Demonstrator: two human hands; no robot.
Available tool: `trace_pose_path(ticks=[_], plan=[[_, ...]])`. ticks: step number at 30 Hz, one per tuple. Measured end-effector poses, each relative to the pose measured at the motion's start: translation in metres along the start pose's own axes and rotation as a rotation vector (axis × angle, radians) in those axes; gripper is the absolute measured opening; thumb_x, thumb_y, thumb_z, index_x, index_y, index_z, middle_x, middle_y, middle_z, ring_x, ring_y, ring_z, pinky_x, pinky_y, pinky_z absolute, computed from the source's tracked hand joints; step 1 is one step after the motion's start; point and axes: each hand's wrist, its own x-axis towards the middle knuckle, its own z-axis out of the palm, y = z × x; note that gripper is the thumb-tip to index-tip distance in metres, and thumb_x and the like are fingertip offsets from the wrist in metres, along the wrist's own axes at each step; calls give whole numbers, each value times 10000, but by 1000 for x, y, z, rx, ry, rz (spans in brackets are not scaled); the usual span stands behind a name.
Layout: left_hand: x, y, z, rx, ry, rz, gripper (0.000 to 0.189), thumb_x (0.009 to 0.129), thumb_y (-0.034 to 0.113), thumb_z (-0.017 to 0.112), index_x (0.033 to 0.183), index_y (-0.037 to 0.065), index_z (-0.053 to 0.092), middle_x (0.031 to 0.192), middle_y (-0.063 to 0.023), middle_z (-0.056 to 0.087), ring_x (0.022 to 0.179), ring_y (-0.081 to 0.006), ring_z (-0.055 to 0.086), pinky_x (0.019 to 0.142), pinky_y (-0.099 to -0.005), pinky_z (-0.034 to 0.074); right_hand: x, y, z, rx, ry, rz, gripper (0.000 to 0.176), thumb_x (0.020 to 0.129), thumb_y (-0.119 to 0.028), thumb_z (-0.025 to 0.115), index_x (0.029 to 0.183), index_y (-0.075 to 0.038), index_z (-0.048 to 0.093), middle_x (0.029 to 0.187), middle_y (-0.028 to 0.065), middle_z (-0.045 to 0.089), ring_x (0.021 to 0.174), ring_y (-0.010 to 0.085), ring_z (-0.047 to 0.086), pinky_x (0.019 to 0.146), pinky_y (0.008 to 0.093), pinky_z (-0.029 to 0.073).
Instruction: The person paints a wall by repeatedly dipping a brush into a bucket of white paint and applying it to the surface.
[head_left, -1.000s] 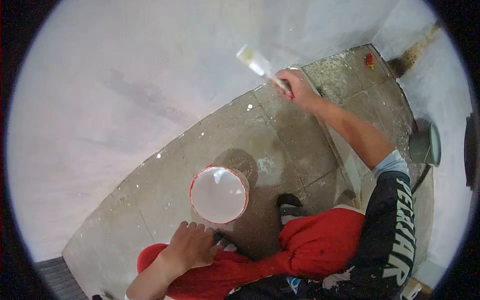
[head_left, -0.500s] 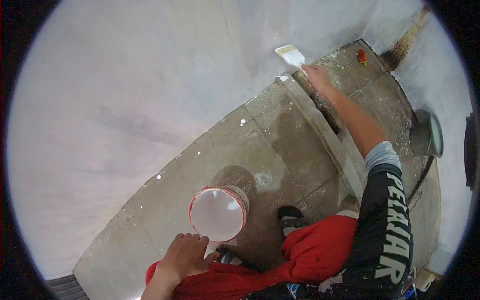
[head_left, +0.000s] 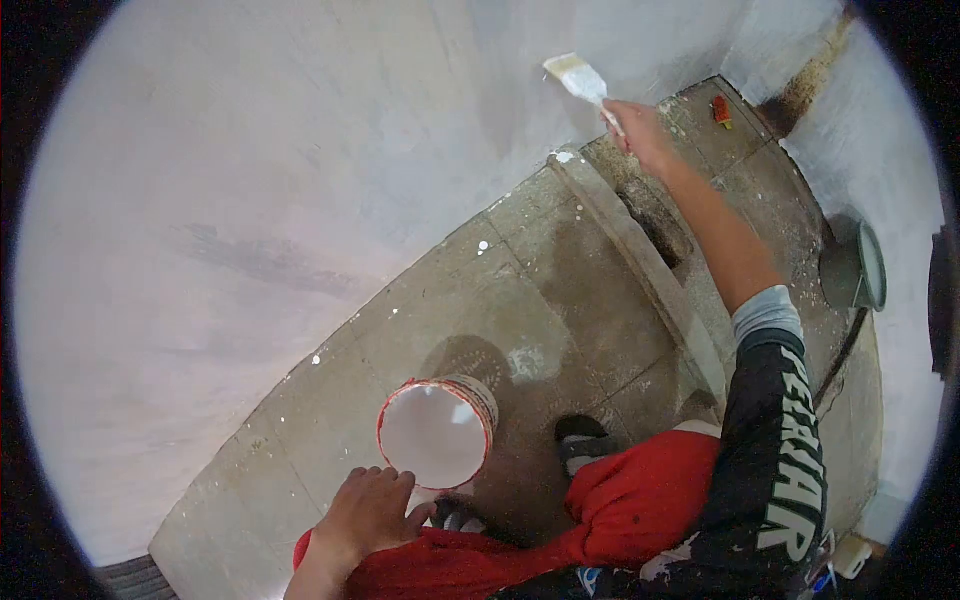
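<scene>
A wide paintbrush (head_left: pixel 585 83), its bristles and pale handle smeared with white paint, is gripped in my right hand (head_left: pixel 638 136) at the end of my outstretched arm. Its bristles point up and left, overlapping the whitish wall (head_left: pixel 300 150) in this view. My left hand (head_left: pixel 368 512) lies palm down over my red-clothed knee, thumb apart and holding nothing, with the fingertips partly hidden. Right at its knuckles stands a round paint bucket (head_left: pixel 489 412) with a red-stained rim, holding pale, glossy paint (head_left: pixel 432 437).
A raised concrete ledge (head_left: pixel 640 262) crosses the paint-spotted tiled floor (head_left: pixel 440 290). Beyond it, a small red-orange brush (head_left: pixel 721 112) lies near the corner. A grey bucket (head_left: pixel 845 265) stands at the right wall. My foot (head_left: pixel 580 432) is beside the ledge.
My right hand and the paintbrush have moved slightly up, the bristles higher over the wall. The left hand stays at the knee.
</scene>
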Motion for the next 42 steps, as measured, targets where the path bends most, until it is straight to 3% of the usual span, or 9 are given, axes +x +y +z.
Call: trace_pose_path(ticks=[7, 16, 20, 23, 25, 34, 37, 40, 42], plan=[[-6, -3, 4, -15, 4, -23, 452, 901, 425, 605, 1019, -11, 621, 974, -190, 680, 950, -369, 643, 899, -454, 482, -9, 32, 12, -277, -30, 243, 322, 886, -327, 674, 838, -9, 657, 584, 14, 540, 427, 83, 446, 383, 250, 300], [-9, -6, 5, -31, -1, -30, 451, 903, 424, 603, 1019, -11, 619, 991, -183, 684, 968, -362, 642, 908, -454, 478, 2, -51, -2, 61, -7, -81, 293, 876, -310, 688, 801, -30, 650, 607, 3, 545, 411, 74, 418, 386, 241, 301], [-8, -6, 2, -20, -30, -30, 450, 905, 428, 597, 1018, -7, 620, 995, -184, 684, 975, -359, 643, 913, -457, 476, 2, -6, 1, 52, 7, -28, 288, 912, -301, 642, 867, -18, 667, 662, 12, 538, 447, 69, 409, 390, 246, 296], [-9, -7, 7, -36, 18, -16, 448, 909, 433, 589, 1016, -1, 623, 995, -187, 684, 983, -354, 644, 918, -458, 475, 9, 25, 4, -176, -8, 8, 298, 904, -314, 645, 852, -22, 667, 652, 20, 551, 431, 77, 415, 385, 252, 313], [-11, -6, 5, -20, -2, -56, 450, 912, 439, 583, 1024, 4, 626, 995, -187, 684, 989, -355, 644, 922, -457, 474, 16, 28, 5, -242, -25, 144, 310, 891, -323, 655, 833, -18, 667, 623, 24, 555, 409, 85, 420, 374, 261, 322], [-16, -1, 2, -42, 4, -48, 459, 916, 441, 578, 1037, 2, 631, 999, -188, 685, 980, -372, 640, 929, -458, 472, 21, 26, -11, -419, -35, 275, 301, 870, -289, 680, 773, -4, 654, 591, 34, 557, 396, 97, 428, 356, 284, 298], [-14, -5, 5, -44, -1, -55, 457, 915, 444, 584, 1041, 7, 632, 1006, -188, 685, 990, -372, 636, 933, -457, 472, 34, 17, -8, -427, 62, 111, 293, 873, -291, 678, 769, -17, 657, 583, 18, 544, 397, 88, 419, 361, 274, 291], [-15, -6, 5, -28, 4, -92, 456, 915, 448, 588, 1052, 15, 633, 1026, -189, 682, 1014, -370, 631, 937, -456, 471, 37, -4, -15, -100, 63, 65, 300, 876, -301, 680, 783, -17, 664, 580, 11, 534, 401, 84, 414, 371, 268, 293], [-16, -4, 2, -42, -6, -97, 460, 915, 453, 587, 1057, 18, 632, 1036, -187, 681, 1022, -368, 629, 938, -455, 471, 29, 0, -20, -72, 64, 72, 307, 878, -308, 680, 789, -15, 664, 582, 8, 532, 402, 83, 411, 375, 268, 296]])
